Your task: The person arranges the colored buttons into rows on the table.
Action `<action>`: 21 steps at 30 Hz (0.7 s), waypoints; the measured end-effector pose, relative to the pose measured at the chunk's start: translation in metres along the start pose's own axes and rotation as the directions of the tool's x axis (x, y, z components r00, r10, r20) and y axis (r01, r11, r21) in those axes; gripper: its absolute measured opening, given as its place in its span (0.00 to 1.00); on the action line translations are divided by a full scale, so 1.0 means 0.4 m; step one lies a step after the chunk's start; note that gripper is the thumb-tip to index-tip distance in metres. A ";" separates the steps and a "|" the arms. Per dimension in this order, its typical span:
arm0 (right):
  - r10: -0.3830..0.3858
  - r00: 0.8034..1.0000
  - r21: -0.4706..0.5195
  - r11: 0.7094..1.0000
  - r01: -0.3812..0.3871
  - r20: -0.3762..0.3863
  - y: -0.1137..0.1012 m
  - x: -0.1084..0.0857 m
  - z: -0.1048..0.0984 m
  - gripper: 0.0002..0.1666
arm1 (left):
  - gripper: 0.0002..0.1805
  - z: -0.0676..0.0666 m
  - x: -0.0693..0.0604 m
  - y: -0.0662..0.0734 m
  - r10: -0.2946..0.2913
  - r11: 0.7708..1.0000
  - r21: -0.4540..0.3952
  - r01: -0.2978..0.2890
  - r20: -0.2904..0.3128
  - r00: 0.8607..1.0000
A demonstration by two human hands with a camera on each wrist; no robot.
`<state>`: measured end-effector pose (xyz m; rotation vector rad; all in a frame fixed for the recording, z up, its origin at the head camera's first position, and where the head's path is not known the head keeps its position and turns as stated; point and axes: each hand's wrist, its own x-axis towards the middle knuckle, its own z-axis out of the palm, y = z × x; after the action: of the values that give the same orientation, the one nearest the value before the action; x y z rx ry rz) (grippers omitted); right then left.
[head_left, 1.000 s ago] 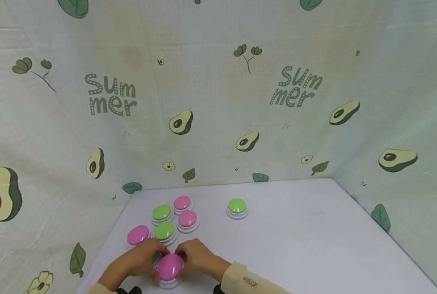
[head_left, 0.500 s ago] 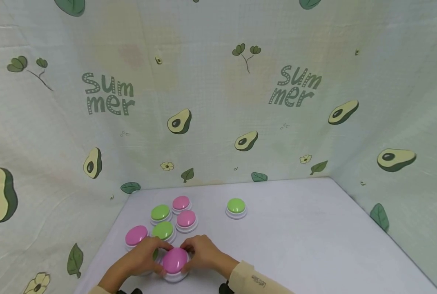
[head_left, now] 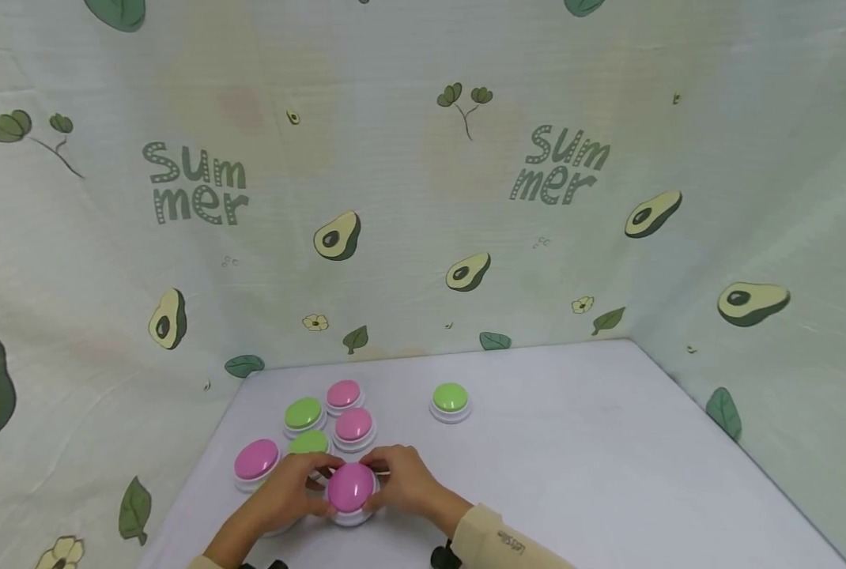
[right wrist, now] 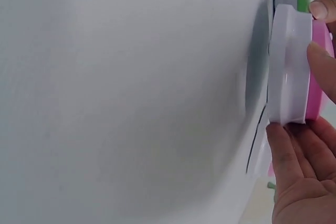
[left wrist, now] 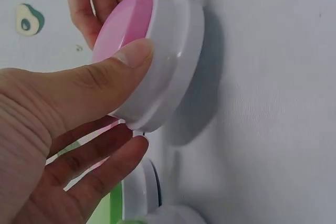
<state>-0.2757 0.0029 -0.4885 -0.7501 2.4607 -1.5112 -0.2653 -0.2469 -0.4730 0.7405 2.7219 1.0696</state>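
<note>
A pink-topped push button (head_left: 350, 487) with a white round base is between my two hands near the front of the table. My left hand (head_left: 288, 494) grips its left side, with the thumb (left wrist: 118, 69) across the white base and the edge of the dome. My right hand (head_left: 405, 482) holds the opposite side by thumb and fingers. In the left wrist view the base stands apart from its shadow on the table, so it looks slightly raised. Just beyond the hands, a green button (head_left: 309, 441) is partly covered. Another button's white base (head_left: 284, 528) is mostly hidden under my left hand.
Left of the hands stands a pink button (head_left: 255, 458). Farther back are two pink buttons (head_left: 354, 425) and a green one (head_left: 303, 412), close together. A lone green button (head_left: 450, 397) stands to their right. A printed cloth (head_left: 394, 182) hangs behind the white table (head_left: 572, 458).
Both hands have carried the pink button to the right and a little farther from the front edge. The head view has turned slightly right. The other buttons have not moved.
</note>
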 end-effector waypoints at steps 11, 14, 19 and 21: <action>-0.019 0.994 0.002 1.000 0.020 -0.107 0.017 -0.020 -0.045 0.32 | 0.35 0.058 0.033 0.029 -0.003 0.996 -0.092 -0.009 -0.126 0.992; -0.018 0.991 -0.006 1.000 0.017 -0.133 0.024 -0.026 -0.055 0.33 | 0.35 0.079 0.046 0.038 0.025 0.994 -0.100 -0.043 -0.168 0.986; -0.004 0.986 0.003 1.000 0.005 -0.169 0.038 -0.035 -0.068 0.34 | 0.36 0.114 0.070 0.052 0.034 0.992 -0.109 -0.058 -0.215 0.976; 0.009 0.983 -0.001 1.000 -0.009 -0.182 0.042 -0.037 -0.076 0.35 | 0.36 0.128 0.081 0.058 0.034 0.991 -0.117 -0.065 -0.243 0.969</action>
<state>-0.2803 0.0405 -0.4905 -0.6260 2.5906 -1.6421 -0.2697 -0.1854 -0.4936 0.7045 2.8103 1.4122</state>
